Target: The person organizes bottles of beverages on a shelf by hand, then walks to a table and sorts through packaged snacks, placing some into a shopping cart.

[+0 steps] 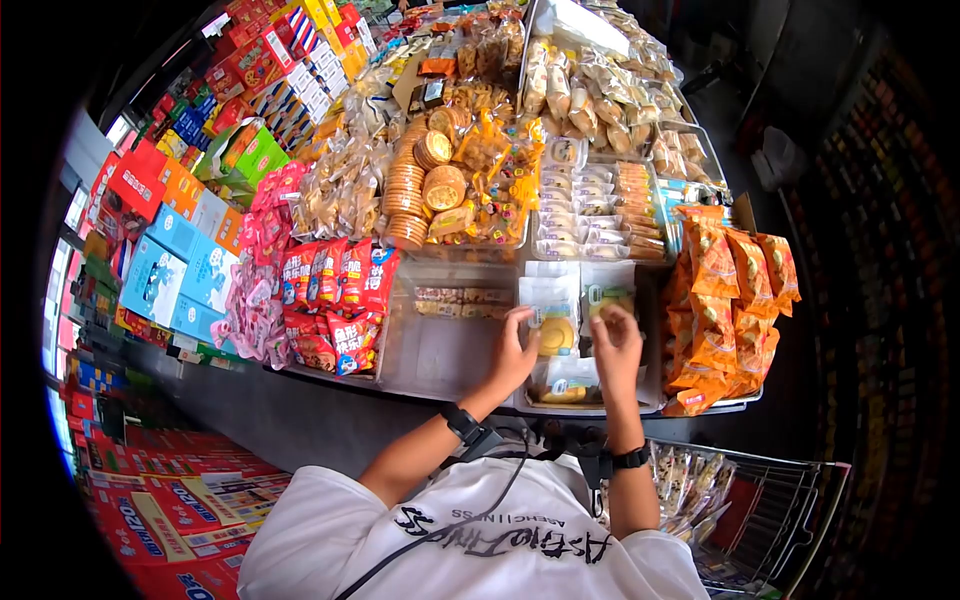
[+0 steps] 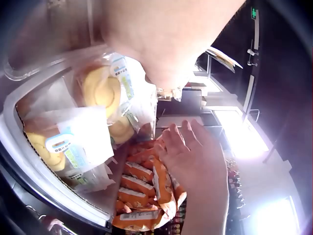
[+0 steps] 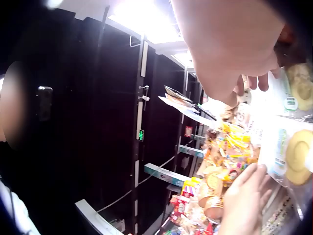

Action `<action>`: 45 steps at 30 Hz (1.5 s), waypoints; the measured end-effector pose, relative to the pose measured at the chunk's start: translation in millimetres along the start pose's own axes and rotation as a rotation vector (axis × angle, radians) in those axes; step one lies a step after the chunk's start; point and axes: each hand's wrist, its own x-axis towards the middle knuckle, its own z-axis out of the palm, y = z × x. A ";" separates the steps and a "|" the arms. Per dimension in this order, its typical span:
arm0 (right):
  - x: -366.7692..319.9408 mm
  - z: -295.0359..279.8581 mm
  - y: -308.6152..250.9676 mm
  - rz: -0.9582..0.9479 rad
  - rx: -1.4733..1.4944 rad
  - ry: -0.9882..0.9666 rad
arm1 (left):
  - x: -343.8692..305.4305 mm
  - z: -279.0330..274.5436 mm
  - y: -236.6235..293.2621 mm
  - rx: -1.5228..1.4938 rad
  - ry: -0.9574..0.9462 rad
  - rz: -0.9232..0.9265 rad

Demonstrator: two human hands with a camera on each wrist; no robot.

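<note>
Yellow round pastries in clear wrappers with white ends lie in a bin at the counter's front. My left hand (image 1: 512, 352) is at the left edge of one pastry pack (image 1: 556, 338); in the right wrist view its fingers (image 3: 249, 182) look fairly straight beside the wrapper. Curled fingers of my right hand (image 1: 620, 350) hold the neighbouring pastry pack (image 1: 608, 282) by its upper part. Another pastry pack (image 1: 565, 385) lies nearer the bin's front wall. My right palm side is hidden in the head view.
Orange snack bags (image 1: 715, 310) are piled right of the bin, red snack bags (image 1: 335, 300) to the left. Between them a tray (image 1: 440, 350) holds a few bars. Stacked cookies (image 1: 405, 195) stand behind. A wire cart (image 1: 790, 510) is at the lower right.
</note>
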 end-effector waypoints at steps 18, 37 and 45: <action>49.3 7.3 -194.0 -0.220 0.301 0.310 | -92.2 -37.8 120.8 -0.486 -1.518 0.150; 136.0 -77.8 -310.4 -0.868 -0.063 0.305 | -148.6 -74.1 102.6 -0.191 -1.479 0.396; 127.9 -42.2 -415.6 -0.969 -0.743 0.543 | -124.8 -127.3 195.6 -0.666 -1.600 0.520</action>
